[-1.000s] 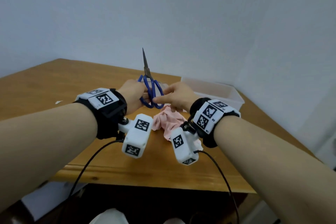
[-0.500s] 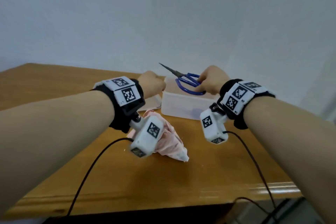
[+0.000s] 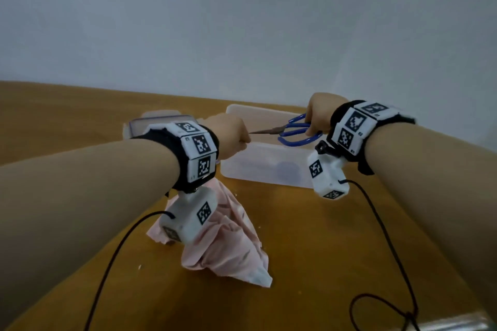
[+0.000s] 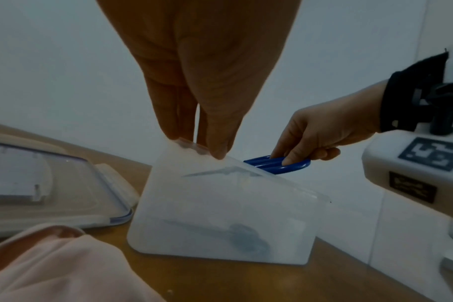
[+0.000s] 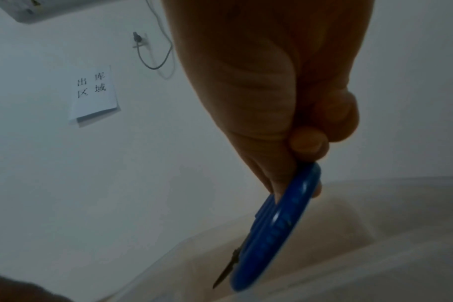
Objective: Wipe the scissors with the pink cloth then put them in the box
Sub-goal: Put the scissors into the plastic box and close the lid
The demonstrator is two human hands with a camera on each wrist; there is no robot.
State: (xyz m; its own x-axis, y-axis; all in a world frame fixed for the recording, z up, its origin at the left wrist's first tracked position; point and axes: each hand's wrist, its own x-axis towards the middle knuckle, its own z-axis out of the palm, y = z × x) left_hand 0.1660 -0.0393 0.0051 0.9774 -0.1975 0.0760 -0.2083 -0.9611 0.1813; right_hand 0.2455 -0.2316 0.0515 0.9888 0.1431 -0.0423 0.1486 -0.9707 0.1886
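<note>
We count one lid [image 3: 161, 122], one pink cloth [image 3: 228, 244], one box [image 3: 269, 166], one pair of scissors in the air [image 3: 291, 133], and two hands, each with a black wrist strap bearing white marker blocks.

Taking the box as our landmark: the clear lid lies flat on the wooden table [image 3: 309, 263] just left of the box, seen closer in the left wrist view [image 4: 52, 194]. The pink cloth sits crumpled on the table in front of the box's left end, partly under the left forearm; we see a fold of it in the left wrist view too [image 4: 60, 265].

Our left hand [image 3: 228, 134] is at the box's left end. In the left wrist view its fingers [image 4: 215, 130] reach straight down and the fingertips touch the rim of the translucent box [image 4: 220, 214]; they are extended, not wrapped around it.

Through the box wall we make out a dim shape with a bluish blob on the bottom; we cannot tell what it is.

Our right hand [image 3: 320, 113] is above the box's right half, closed in a pinch on the blue handle loops [image 4: 279, 166]. The scissors lie nearly level over the open box, blades together, tip towards the left hand. In the right wrist view, the thumb and curled fingers [image 5: 308, 143] clamp the blue loop [image 5: 277, 228] edge-on, with the blade tip dipping toward the box interior.
</note>
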